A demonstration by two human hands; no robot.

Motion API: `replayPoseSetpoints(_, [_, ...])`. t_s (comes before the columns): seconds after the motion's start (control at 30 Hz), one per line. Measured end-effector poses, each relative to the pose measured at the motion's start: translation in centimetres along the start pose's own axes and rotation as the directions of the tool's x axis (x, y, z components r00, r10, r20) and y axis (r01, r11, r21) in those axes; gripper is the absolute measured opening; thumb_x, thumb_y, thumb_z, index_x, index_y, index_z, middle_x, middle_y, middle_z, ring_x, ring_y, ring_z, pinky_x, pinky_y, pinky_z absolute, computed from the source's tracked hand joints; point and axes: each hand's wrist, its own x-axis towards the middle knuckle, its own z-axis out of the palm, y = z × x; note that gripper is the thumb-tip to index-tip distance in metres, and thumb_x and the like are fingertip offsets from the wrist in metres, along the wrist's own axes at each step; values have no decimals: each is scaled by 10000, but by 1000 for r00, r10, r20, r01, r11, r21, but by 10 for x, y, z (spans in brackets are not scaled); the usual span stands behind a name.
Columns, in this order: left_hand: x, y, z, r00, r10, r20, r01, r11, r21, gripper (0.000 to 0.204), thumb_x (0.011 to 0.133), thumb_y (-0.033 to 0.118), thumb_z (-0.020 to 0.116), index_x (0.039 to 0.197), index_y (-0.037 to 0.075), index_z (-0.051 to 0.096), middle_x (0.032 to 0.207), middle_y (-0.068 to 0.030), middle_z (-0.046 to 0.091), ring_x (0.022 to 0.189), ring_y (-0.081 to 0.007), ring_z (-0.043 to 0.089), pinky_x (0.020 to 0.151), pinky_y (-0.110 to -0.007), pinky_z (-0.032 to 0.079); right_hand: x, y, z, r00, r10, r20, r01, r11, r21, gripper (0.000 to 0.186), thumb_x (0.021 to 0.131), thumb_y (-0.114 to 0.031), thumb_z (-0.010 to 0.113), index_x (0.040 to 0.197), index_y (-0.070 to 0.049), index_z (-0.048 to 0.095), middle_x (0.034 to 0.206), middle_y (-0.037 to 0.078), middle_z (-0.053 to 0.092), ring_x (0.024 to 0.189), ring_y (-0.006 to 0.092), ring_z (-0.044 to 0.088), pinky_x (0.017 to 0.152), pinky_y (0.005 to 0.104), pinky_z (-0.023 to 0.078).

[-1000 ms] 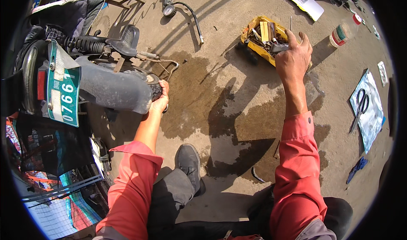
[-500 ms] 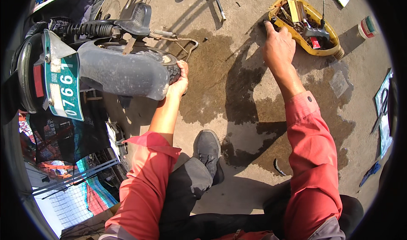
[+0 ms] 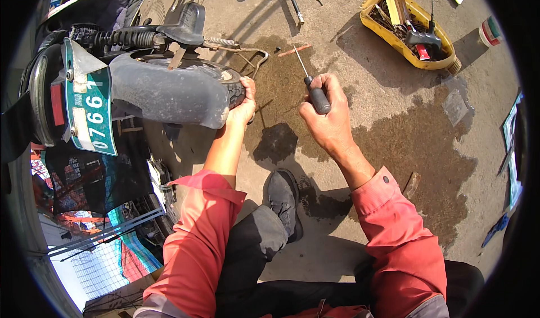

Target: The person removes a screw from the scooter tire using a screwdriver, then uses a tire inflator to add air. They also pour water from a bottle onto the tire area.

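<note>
1. Sunlit concrete ground (image 3: 344,30), darkened by a wet patch (image 3: 394,128), spreads beneath everything.
2. At far left, a green plate (image 3: 91,101) hangs behind a grey mudguard (image 3: 169,90), whose long axis runs left to right.
3. Just past its right end, the left hand (image 3: 242,105) curls its fingers round the knobbly tyre (image 3: 237,94), touching the tread.
4. Across a gap of ground, the right hand (image 3: 331,118) wraps the dark handle of a thin-shafted tool (image 3: 319,97). Tyre and left hand lie left of this grip; the right is nearer the tool.
5. Its long axis slants up and leftward, tip pointing away from the wearer, past the tyre rather than at it; a reddish strip (image 3: 296,49) crosses at the tip.
6. Farther right sits a yellow tub (image 3: 386,37).
</note>
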Motion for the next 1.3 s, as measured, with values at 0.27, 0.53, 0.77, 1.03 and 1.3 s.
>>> replayPoseSetpoints(0.27, [0, -4, -2, 998, -44, 41, 43, 999, 24, 470, 742, 154, 708, 1128, -75, 566, 1054, -195, 552, 959, -321, 625, 803, -418, 597, -62, 26, 51, 960, 159, 231, -226, 926, 303, 261, 832, -133, 705, 988, -51, 513, 738, -1, 530, 678, 78, 481, 632, 264, 445])
replayPoseSetpoints(0.53, [2, -2, -6, 997, -15, 78, 15, 1000, 11, 447, 822, 206, 612, 1179, -59, 564, 1090, -241, 539, 1007, -385, 579, 791, -457, 567, -53, 15, 63, 936, 207, 283, -282, 926, 253, 230, 857, -95, 689, 991, -45, 508, 815, -16, 523, 739, 47, 474, 659, 231, 427])
replayPoseSetpoints(0.77, [6, 2, -5, 996, 25, 90, -29, 999, 44, 472, 840, 252, 592, 1199, -53, 559, 1114, -250, 518, 1021, -396, 560, 795, -460, 564, -51, 16, 68, 962, 162, 221, -216, 945, 247, 253, 817, -145, 678, 975, -54, 503, 683, 47, 550, 616, 130, 525, 601, 316, 462])
replayPoseSetpoints(1.03, [4, 2, -5, 996, -17, 82, 17, 1000, -1, 479, 832, 234, 598, 1207, -61, 552, 1114, -248, 524, 1037, -397, 559, 808, -470, 565, -49, 13, 68, 954, 160, 252, -227, 937, 264, 220, 848, -92, 682, 965, -49, 501, 766, -33, 489, 711, 56, 470, 637, 247, 430])
replayPoseSetpoints(1.3, [8, 2, -8, 993, -43, 109, 44, 999, -6, 447, 791, 126, 637, 1187, -63, 551, 1104, -219, 535, 1045, -357, 573, 821, -447, 572, -53, 14, 85, 986, -111, 127, 99, 991, 95, 241, 847, -82, 670, 1059, -1, 588, 740, 175, 609, 624, 285, 628, 606, 367, 496])
